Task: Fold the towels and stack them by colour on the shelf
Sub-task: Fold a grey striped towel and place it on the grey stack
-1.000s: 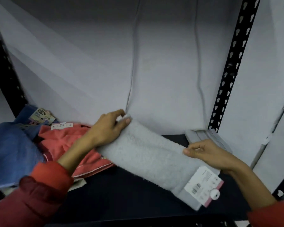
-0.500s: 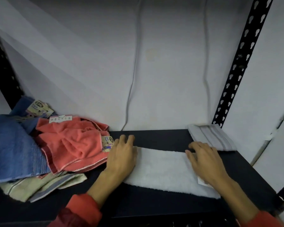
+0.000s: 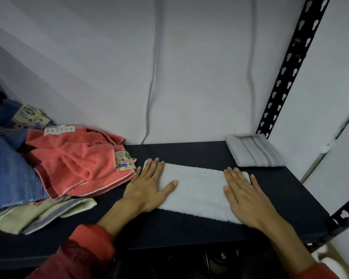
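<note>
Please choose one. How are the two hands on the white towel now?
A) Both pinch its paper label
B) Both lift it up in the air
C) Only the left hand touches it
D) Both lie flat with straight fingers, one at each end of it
D: the left hand and the right hand press flat on the ends of the white towel, which lies on the shelf.

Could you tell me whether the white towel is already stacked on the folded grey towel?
No, the white towel lies flat on the shelf under both hands, apart from the grey towel in the back right corner.
</note>
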A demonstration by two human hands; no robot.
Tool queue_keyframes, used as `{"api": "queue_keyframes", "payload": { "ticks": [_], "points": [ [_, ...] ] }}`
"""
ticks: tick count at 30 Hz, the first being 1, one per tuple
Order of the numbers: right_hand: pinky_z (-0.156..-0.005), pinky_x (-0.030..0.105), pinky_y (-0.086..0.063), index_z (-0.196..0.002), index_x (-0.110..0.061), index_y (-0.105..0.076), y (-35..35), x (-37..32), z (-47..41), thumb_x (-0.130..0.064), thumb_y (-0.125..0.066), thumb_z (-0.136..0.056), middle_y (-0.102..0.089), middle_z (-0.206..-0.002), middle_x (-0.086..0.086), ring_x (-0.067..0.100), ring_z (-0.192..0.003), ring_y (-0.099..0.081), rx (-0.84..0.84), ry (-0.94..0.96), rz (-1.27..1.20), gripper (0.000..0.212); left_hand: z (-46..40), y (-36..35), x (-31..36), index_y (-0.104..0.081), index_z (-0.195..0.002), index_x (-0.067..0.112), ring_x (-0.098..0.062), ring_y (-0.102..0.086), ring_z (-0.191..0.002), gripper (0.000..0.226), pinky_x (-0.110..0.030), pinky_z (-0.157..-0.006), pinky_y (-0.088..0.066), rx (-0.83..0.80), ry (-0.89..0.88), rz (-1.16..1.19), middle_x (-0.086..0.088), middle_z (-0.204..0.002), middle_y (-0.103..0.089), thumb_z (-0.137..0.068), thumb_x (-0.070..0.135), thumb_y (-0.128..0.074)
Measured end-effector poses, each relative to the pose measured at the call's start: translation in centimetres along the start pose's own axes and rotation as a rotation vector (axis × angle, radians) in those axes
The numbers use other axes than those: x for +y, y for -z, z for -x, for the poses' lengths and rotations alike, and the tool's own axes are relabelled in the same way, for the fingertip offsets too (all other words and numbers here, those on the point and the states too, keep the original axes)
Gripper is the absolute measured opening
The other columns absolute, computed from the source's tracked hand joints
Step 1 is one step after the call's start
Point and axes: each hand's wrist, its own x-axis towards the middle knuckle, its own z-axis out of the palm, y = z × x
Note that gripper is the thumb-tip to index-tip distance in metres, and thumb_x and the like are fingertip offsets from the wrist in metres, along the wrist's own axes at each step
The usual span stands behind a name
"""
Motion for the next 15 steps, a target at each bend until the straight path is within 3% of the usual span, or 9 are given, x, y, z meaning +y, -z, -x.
{"api": "queue_keyframes", "payload": {
  "ticks": [3, 7, 11, 15],
  "points": [
    [-0.124, 0.034, 0.012, -0.160, -0.023, -0.001, -0.2, 0.4, -0.5, -0.046, -0.009, -0.106, 0.006, -0.164, -0.014, -0.002, -0.149, 0.013, 0.016, 0.044, -0.119, 0.059, -0.2, 0.4, 0.2, 0.007, -0.162, 0.024, -0.009, 0.022, -0.152, 0.091, -0.037, -0.126, 0.010, -0.005, -0.013, 0.002, 0.007, -0.168, 0.016, -0.093, 0.080, -0.014],
    [-0.125, 0.028, 0.000, -0.155, -0.017, -0.032, 1.0, 1.0, 0.2, -0.035, -0.027, -0.109, -0.030, -0.161, -0.006, 0.002, -0.150, -0.016, 0.256, 0.007, -0.630, 0.050, -0.3, 1.4, 0.8, 0.005, -0.163, 0.020, -0.015, 0.018, -0.154, 0.089, -0.039, -0.125, 0.008, -0.026, -0.011, -0.016, 0.001, -0.170, 0.012, -0.096, 0.075, -0.018],
    [-0.124, 0.031, -0.004, -0.151, -0.013, -0.040, 1.7, 2.2, 1.4, -0.028, -0.029, -0.109, -0.042, -0.155, 0.001, 0.014, -0.149, -0.027, 0.280, -0.007, -0.520, 0.046, 0.4, 1.8, 4.8, 0.001, -0.163, 0.021, -0.021, 0.013, -0.156, 0.078, -0.040, -0.128, 0.002, 0.109, -0.086, 0.052, -0.002, -0.171, 0.007, -0.102, 0.065, -0.021],
    [-0.122, 0.031, -0.002, -0.156, -0.012, -0.031, 0.7, 2.0, 1.2, -0.030, -0.025, -0.109, -0.029, -0.163, 0.000, 0.009, -0.152, -0.012, 0.179, 0.018, -0.324, 0.050, 0.2, 0.4, 11.8, -0.012, -0.163, 0.024, -0.020, 0.007, -0.157, 0.063, -0.041, -0.128, -0.001, 0.090, -0.286, 0.098, -0.004, -0.171, -0.001, -0.107, 0.052, -0.023]
  ]
}}
